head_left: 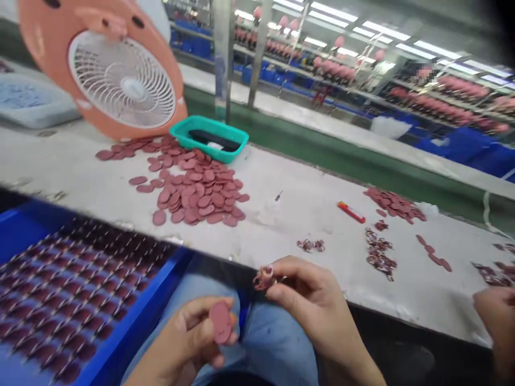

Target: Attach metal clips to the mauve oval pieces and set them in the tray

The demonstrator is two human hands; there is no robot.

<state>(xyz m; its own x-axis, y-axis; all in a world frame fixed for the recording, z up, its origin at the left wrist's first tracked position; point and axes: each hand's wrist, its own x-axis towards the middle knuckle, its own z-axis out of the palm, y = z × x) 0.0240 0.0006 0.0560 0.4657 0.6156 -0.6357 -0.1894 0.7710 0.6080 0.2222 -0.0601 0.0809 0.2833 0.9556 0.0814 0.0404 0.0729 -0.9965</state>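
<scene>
Between thumb and fingers, my left hand (187, 340) grips a flat oval pink disc (220, 322) with small holes near its lower end. My right hand (314, 300) pinches a small curly pinkish-brown piece (264, 278); its exact kind is too blurred to tell. Both hands are over my lap, in front of the table edge, and the two pieces are apart. Beyond them on the table lies a large heap of similar pink discs (201, 187). Small clusters of curly pieces lie past my right hand, one nearer (311, 245) and a larger one (380, 252) to the right.
A blue crate (137, 316) with rows of dark oval pieces stands at left. An orange fan (169, 64) and a teal basket (237, 140) stand on the table. A red lighter (351, 212) and another disc pile (394, 205) lie right. Another person's hand (497, 316) is at far right.
</scene>
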